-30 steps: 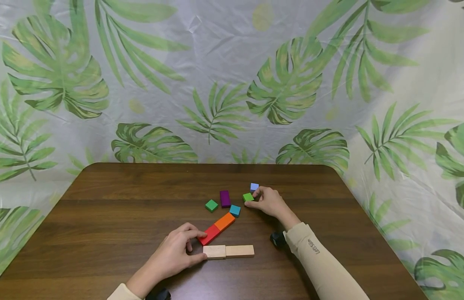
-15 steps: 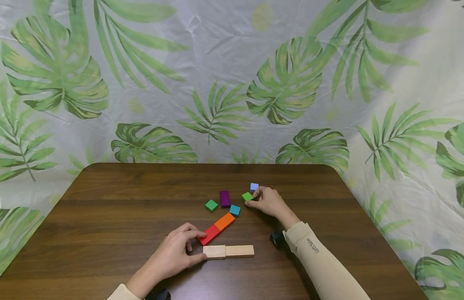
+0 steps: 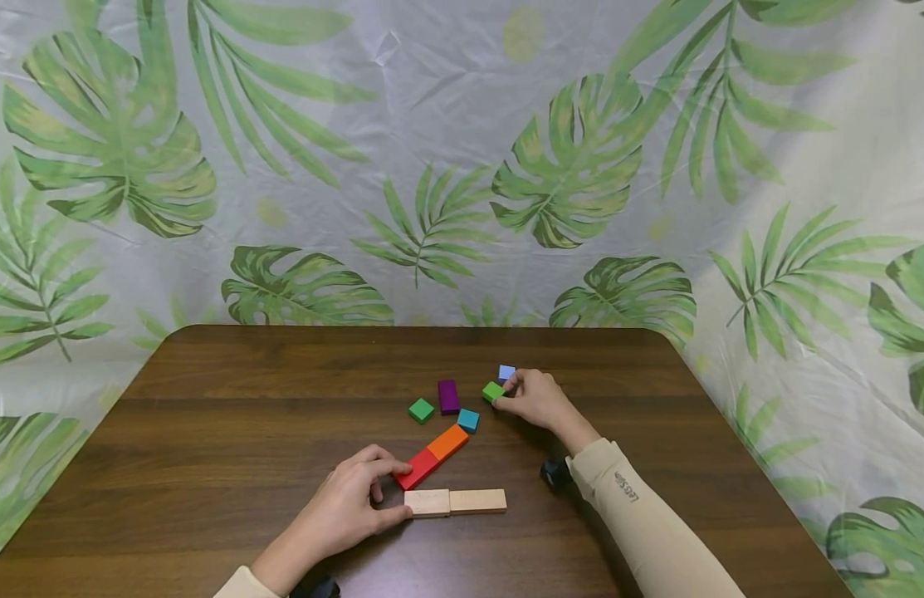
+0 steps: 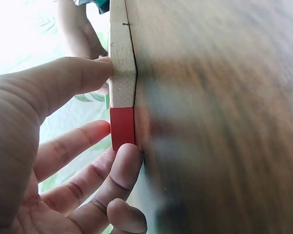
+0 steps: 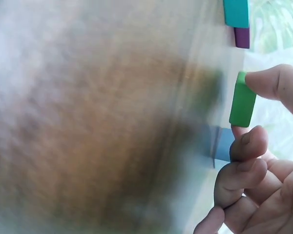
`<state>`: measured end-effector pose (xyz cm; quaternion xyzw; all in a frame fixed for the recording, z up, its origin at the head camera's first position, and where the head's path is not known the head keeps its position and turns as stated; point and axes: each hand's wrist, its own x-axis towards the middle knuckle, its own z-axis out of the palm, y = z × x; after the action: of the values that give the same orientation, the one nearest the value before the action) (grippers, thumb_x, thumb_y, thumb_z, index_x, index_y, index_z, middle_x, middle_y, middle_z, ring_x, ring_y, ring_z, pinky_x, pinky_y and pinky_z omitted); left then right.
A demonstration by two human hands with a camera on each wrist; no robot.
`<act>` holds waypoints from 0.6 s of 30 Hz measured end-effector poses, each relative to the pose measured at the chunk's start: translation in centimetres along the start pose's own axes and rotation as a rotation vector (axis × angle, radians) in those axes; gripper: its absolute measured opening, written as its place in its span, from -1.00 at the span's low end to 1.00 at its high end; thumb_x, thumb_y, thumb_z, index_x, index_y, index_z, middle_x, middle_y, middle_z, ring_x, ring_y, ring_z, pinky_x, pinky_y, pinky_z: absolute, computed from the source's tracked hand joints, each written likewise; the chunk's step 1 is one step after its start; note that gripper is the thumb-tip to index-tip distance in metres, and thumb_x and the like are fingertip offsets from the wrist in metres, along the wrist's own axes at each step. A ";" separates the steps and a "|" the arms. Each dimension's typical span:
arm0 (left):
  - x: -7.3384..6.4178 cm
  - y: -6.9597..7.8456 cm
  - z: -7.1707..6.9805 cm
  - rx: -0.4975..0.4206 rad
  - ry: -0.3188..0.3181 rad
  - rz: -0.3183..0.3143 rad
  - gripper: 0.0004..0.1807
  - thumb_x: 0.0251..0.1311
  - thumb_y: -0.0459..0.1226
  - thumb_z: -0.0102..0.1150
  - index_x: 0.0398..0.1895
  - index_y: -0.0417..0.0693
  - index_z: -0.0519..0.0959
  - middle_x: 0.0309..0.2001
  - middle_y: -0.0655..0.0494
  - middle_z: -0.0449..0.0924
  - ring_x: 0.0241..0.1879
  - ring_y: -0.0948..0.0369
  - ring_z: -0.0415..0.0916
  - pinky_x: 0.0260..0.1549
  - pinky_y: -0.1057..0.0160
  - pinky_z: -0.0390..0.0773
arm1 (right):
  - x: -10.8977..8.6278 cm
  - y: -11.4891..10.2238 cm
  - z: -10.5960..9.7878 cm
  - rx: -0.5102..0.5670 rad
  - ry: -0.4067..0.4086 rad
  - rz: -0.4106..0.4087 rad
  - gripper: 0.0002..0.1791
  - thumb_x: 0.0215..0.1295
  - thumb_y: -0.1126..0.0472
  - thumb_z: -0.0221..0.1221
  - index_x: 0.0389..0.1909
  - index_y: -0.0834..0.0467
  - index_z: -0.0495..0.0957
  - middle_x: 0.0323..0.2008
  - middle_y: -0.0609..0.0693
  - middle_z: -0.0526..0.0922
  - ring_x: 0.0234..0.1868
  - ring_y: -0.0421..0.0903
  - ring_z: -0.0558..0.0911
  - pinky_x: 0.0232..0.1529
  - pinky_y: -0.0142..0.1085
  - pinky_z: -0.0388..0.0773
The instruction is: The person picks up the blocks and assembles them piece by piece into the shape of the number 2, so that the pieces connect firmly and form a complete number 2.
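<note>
Across the upper half of my head view, I face a wrinkled, pale grey-white cloth printed with green tropical leaves. Below it spreads my dark brown, wood-grained table, rounded at its far corners, with soft glare at lower centre.

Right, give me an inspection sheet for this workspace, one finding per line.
Surface: dark wood-grain table bearing blocks.
Job's things: light green block; red block and orange block end to end; two pale wooden blocks end to end; dark green block; purple block; teal block; light blue block.
Clutter: nothing seen.
Hands: left hand touches the red block and one pale block; right hand pinches the light green block.
Cables: nothing seen.
Surroundings: leaf-print cloth behind the table.
</note>
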<state>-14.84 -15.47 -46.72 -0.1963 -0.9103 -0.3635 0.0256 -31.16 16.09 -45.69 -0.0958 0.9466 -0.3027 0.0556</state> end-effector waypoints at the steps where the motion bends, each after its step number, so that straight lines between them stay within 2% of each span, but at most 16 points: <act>1: 0.0 0.0 0.0 -0.001 0.000 0.000 -0.51 0.01 -0.17 0.70 0.06 0.01 0.79 -0.04 0.22 0.63 -0.44 0.46 0.40 -0.41 0.40 0.39 | 0.0 -0.1 -0.1 0.004 -0.002 -0.008 -0.65 0.26 0.01 0.45 -0.11 0.17 0.67 -0.52 -0.04 0.55 -0.52 -0.15 0.46 -0.38 -0.30 0.40; 18: 0.0 0.0 0.0 0.006 0.001 -0.003 -0.52 0.02 -0.15 0.69 0.06 0.01 0.79 -0.04 0.23 0.63 -0.43 0.46 0.40 -0.40 0.39 0.38 | 0.7 -1.3 -1.2 -0.107 -0.094 -0.189 -0.73 0.30 0.01 0.45 -0.14 0.10 0.75 -0.54 -0.09 0.58 -0.50 -0.21 0.49 -0.33 -0.31 0.46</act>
<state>-14.83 -15.45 -46.68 -0.1945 -0.9117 -0.3608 0.0263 -31.89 15.60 -44.01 -0.2016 0.9445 -0.2508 0.0660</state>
